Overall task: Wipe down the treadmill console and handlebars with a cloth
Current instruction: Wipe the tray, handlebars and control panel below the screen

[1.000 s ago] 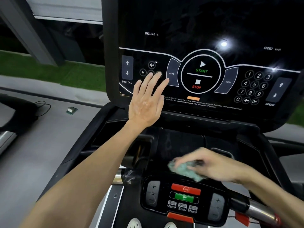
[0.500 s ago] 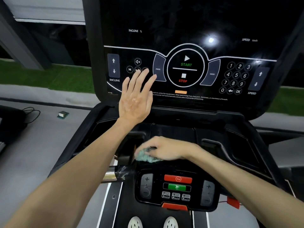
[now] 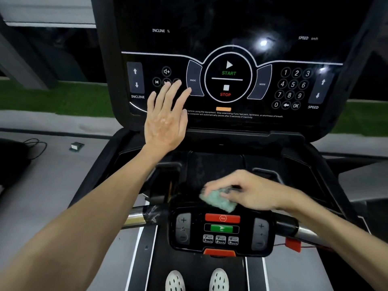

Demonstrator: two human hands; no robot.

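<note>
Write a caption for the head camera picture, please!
Cleaning time: left hand flat on the treadmill console, right hand holding a green cloth on the shelf below.

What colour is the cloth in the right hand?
Pale green. The cloth shows best in the head view, bunched under the right hand.

glossy console (image 3: 231,22), fuzzy cloth (image 3: 218,200), chrome handlebar (image 3: 136,219)

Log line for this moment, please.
step: wipe | left hand: flat on console | right hand: grips cloth on tray above keypad
</note>
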